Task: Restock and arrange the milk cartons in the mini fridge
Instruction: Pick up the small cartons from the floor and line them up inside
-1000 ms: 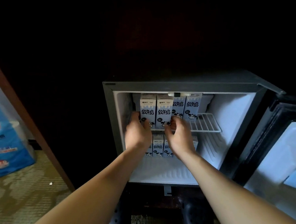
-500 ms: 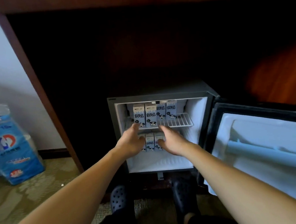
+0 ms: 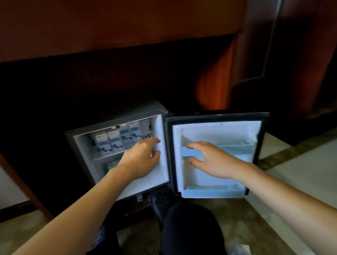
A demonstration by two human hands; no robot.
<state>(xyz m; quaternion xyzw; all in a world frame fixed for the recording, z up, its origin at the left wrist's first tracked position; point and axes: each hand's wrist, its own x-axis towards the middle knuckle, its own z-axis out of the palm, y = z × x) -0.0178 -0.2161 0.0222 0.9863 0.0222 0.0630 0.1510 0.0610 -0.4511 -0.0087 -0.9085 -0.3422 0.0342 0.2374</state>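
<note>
Four milk cartons [image 3: 117,140], pale rectangular boxes with blurred dark print, are being kept upright in a row on the upper wire shelf [image 3: 108,155] of the mini fridge [image 3: 79,154]; more are being dimly shown below it. The fridge's white ribbed plastic interior is being framed by a dark casing. The left hand [image 3: 142,160] is being held open and empty inside. The right hand [image 3: 212,160] is being spread open, gripping nothing, before the swung-open door [image 3: 222,186] and its pale blue rail [image 3: 188,152].
</note>
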